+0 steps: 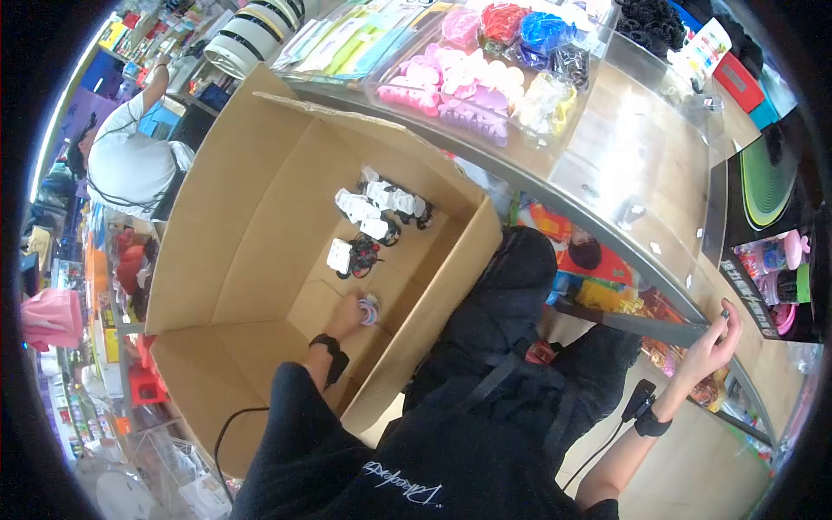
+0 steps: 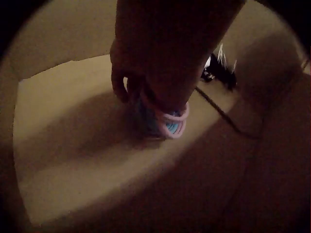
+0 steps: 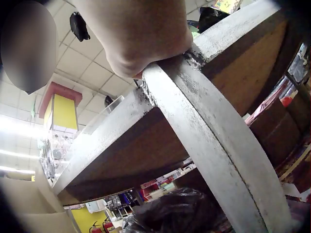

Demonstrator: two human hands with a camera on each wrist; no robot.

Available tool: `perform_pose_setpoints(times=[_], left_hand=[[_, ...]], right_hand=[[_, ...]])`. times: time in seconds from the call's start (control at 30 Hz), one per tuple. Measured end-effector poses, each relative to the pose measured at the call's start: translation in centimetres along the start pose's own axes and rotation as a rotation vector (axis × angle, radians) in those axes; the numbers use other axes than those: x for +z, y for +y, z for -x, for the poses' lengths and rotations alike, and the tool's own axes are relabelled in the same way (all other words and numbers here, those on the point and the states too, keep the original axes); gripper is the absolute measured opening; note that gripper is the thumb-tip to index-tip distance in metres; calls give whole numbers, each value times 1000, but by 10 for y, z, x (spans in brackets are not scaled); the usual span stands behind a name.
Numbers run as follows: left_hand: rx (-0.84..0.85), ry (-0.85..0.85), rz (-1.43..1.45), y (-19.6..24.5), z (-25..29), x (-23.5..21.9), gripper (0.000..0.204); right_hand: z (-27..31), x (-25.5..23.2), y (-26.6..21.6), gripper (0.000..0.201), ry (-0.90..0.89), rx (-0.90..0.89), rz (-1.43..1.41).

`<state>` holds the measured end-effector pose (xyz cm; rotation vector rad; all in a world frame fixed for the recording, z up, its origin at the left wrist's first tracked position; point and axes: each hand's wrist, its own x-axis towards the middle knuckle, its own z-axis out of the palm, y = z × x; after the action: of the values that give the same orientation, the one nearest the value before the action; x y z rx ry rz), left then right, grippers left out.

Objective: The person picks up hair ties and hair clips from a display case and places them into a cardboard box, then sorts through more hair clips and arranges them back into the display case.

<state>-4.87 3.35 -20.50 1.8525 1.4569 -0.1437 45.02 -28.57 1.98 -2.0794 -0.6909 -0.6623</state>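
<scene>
Reaching down into a cardboard box (image 1: 234, 199), my left hand (image 1: 347, 317) grips a small bundle of pink and blue coils (image 2: 175, 127) close to the box floor. The fingers hide part of the bundle, and the left wrist view is dark. Farther along the box floor lie white-and-black packs (image 1: 381, 204) and a smaller black bundle with a white card (image 1: 341, 256). Off to the right, my right hand (image 1: 716, 342) rests at the edge of the counter (image 1: 641, 182), its fingers loosely extended and nothing held.
Clear trays of colourful hair accessories (image 1: 477, 78) stand on the counter above the box. Colourful packages (image 1: 589, 251) fill the space under it. At the far left another person (image 1: 130, 165) in a white top stands among stocked shelves. A metal post (image 3: 209, 136) supports the counter.
</scene>
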Motion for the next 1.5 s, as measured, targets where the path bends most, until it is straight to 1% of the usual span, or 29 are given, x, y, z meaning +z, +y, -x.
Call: perform_pose_setpoints(times=[0.03, 0.07, 0.13, 0.2, 0.27, 0.3, 0.37, 0.4, 0.47, 0.5, 0.57, 0.6, 0.63, 0.67, 0.7, 0.77, 0.83, 0.9, 0.97, 1.03, 1.07, 1.17, 1.2, 1.23, 1.3, 1.37, 1.43, 1.47, 1.5], left_hand=[[-9, -134, -56, 5, -6, -9, 24], [10, -137, -55, 10, -10, -19, 24], [267, -301, 25, 52, 0, -55, 32], [337, -296, 21, 91, 5, -91, 29], [417, -231, 203, 165, 31, -128, 27], [428, -124, 149, 230, 64, -147, 25], [582, -111, 224, 300, 96, -164, 26], [778, -96, 298, 323, 104, -161, 30], [934, -180, 246, 372, 119, -159, 32], [1037, -155, 161, 389, 116, -151, 31], [1138, -234, 195, 425, 119, -137, 31], [1161, -237, 194, 438, 121, -134, 31], [1120, -289, 205, 450, 122, -131, 32], [1076, -341, 216, 458, 123, -129, 33], [1094, -344, 216, 462, 123, -126, 33], [1092, -358, 324, 468, 118, -118, 37], [1092, -349, 302, 474, 116, -114, 41], [1056, -418, 293, 479, 120, -112, 41], [1069, -449, 299, 480, 110, -106, 39], [1109, -408, 383, 485, 106, -106, 36], [1034, -440, 374, 489, 108, -111, 32], [1044, -413, 257, 496, 93, -110, 26], [1021, -388, 264, 499, 91, -109, 18], [1023, -390, 258, 502, 86, -109, 18], [1085, -319, 39, 510, 74, -113, 15], [1065, -306, -21, 523, 70, -114, 15], [1217, -232, -369, 533, 49, -108, 20], [1218, -233, -369, 539, 44, -104, 20], [1207, -280, -553, 547, 43, -100, 22]], right_hand=[[0, -1, 0, 18, 10, -2, 6], [1, -2, -2, 19, 32, 10, -30], [1, -9, -8, 19, 97, 25, -64], [-1, -17, -35, 18, 137, -1, -110], [-5, -22, -74, 17, 133, -7, -259], [-7, -22, -89, 18, 59, -52, -360], [-9, -23, -133, 21, -201, 6, -572], [-13, -21, -151, 19, -342, -65, -609], [-22, -7, -178, 35, -655, -51, -787], [-27, 2, -185, 40, -754, -101, -795], [-27, 20, -190, 38, -804, 16, -961], [-28, 18, -193, 34, -802, 169, -1010], [-31, 15, -193, 31, -797, 323, -1058], [-31, 17, -188, 28, -749, 401, -1125], [-31, 21, -181, 25, -700, 479, -1194], [-35, 16, -174, 21, -678, 445, -1187], [-36, 17, -171, 19, -743, 452, -1278], [-36, 21, -165, 17, -720, 415, -1234], [-39, 22, -162, 15, -613, 511, -1274], [-44, 22, -158, 13, -582, 475, -1266], [-47, 21, -157, 13, -542, 457, -1246], [-49, 21, -154, 12, -451, 432, -1216], [-49, 20, -152, 11, -350, 427, -1201], [-50, 19, -150, 10, -252, 422, -1184], [-52, 14, -147, 9, -198, 403, -1158], [-54, 8, -143, 9, -154, 336, -1128], [-53, 5, -140, 8, -157, 343, -1118], [-53, 3, -139, 9, -167, 348, -1116], [-52, 2, -138, 9, -176, 352, -1112]])
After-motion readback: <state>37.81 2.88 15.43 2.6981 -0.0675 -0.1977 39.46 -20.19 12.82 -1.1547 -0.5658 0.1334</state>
